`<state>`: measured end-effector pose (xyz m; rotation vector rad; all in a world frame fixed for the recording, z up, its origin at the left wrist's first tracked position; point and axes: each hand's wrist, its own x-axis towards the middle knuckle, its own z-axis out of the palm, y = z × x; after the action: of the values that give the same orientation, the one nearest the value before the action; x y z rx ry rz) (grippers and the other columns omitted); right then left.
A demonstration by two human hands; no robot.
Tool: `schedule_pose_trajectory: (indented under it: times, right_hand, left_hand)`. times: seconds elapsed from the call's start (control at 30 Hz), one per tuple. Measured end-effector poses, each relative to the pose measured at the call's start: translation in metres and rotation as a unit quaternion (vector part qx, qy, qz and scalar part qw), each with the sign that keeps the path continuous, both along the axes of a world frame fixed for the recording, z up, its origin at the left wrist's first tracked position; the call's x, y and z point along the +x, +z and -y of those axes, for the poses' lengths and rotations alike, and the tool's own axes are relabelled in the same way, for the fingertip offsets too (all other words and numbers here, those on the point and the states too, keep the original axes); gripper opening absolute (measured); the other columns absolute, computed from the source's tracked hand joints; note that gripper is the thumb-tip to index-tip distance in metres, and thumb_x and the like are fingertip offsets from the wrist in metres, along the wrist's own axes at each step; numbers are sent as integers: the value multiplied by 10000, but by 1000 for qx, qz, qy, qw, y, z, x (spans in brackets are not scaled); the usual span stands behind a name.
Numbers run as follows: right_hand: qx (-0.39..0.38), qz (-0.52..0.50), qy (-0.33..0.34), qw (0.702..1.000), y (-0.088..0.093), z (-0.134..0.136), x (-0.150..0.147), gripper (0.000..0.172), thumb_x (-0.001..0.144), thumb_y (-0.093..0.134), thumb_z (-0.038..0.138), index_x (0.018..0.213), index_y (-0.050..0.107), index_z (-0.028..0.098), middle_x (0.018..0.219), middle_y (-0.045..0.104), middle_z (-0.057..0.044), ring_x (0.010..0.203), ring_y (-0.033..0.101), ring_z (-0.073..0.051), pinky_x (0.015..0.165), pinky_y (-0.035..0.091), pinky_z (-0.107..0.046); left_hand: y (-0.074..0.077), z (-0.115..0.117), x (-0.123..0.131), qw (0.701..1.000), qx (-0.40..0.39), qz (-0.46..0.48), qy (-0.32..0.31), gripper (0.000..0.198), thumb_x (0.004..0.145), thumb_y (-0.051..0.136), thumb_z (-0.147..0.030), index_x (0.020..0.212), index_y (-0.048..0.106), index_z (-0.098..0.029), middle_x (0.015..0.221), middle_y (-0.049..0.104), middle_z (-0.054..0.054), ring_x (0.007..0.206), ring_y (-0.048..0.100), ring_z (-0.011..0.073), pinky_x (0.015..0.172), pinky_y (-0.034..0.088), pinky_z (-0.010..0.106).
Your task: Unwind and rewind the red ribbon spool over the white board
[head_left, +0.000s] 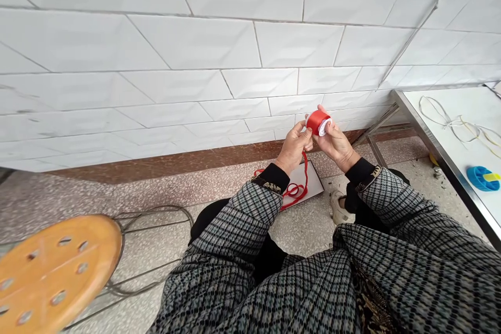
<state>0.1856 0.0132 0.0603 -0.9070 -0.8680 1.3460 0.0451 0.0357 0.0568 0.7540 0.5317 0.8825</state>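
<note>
Both hands are raised in front of a white tiled wall, holding a spool of red ribbon (318,122) between them. My right hand (335,142) grips the spool from the right side, fingers wrapped round it. My left hand (294,145) pinches the loose red ribbon (298,183) just left of the spool. The ribbon hangs down from the left hand and lies in loops on a white sheet (309,182) on the floor.
An orange round stool (55,271) with a wire frame stands at the lower left. A white metal-edged table (450,130) at the right carries a blue ribbon spool (482,177) and loose pale strands (454,120). The floor is speckled terrazzo; my shoe (337,207) rests on it.
</note>
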Motion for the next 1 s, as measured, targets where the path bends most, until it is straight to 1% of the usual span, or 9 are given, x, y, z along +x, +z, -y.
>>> schedule_pose_trajectory:
  times: [0.17,0.3,0.43,0.53,0.67,0.73,0.77,0.87,1.0]
  right_hand:
    - [-40,68,98,992,4,-6,30,968,619,1009,599,1478,665,315,1235,759,-34,1095,691,-228,1013,581,-363]
    - [-59,209,214,952,17,-8,62,805,656,1013,458,1395,742,287,1172,787,-34,992,704,-220,927,585,-378]
    - [19,390,228,892,21,-6,69,625,608,1038,303,1201,841,302,1154,781,-58,1073,693,-299,1038,553,-517]
    - [51,450,205,867,19,-5,67,618,574,1035,214,1157,842,285,1089,774,-61,1064,679,-318,1058,529,-542]
    - [-8,463,180,868,18,-3,72,557,647,1000,249,1165,796,228,929,729,-34,884,647,-260,900,543,-453]
    - [-30,446,180,876,19,-2,76,534,664,1004,320,1137,778,217,900,710,-29,854,632,-249,853,533,-427]
    - [-37,434,181,882,19,-1,78,531,659,1009,345,1116,770,217,908,712,-31,861,635,-251,850,532,-422]
    - [-55,392,187,899,12,0,74,532,619,1013,352,1062,746,228,948,733,-31,902,656,-259,880,540,-422]
    - [-81,355,209,908,-3,4,54,556,605,986,382,1061,710,222,971,748,-17,916,668,-237,910,538,-410]
  left_hand:
    - [4,-10,-18,999,-3,-35,-38,479,781,960,-514,906,645,-175,552,374,-119,484,305,42,542,327,196]
    - [5,-10,-31,993,21,-78,-88,518,691,1006,-508,901,695,-151,641,502,-68,509,333,36,525,299,197]
    - [3,-4,-37,977,45,-145,-146,437,747,958,-488,915,757,-138,701,566,-22,541,337,46,519,242,197]
    - [2,0,-36,976,44,-172,-127,302,806,904,-394,926,764,-155,747,614,0,549,358,56,529,260,203]
    - [7,-4,-38,971,49,-227,-56,215,810,878,-269,973,779,-171,655,567,-34,530,374,72,531,266,210]
    - [12,-7,-42,964,66,-253,-56,139,821,865,-253,833,767,-155,578,495,-49,520,350,69,528,235,207]
    - [14,-9,-45,963,71,-253,-68,183,826,863,-256,744,739,-148,558,477,-47,520,345,65,528,231,205]
    - [17,-12,-49,975,53,-191,-103,317,825,879,-273,632,662,-146,571,509,-22,544,410,67,553,311,195]
    - [19,-11,-46,992,-24,-99,-69,403,864,858,-256,599,567,-166,535,430,-43,539,450,80,603,434,205]
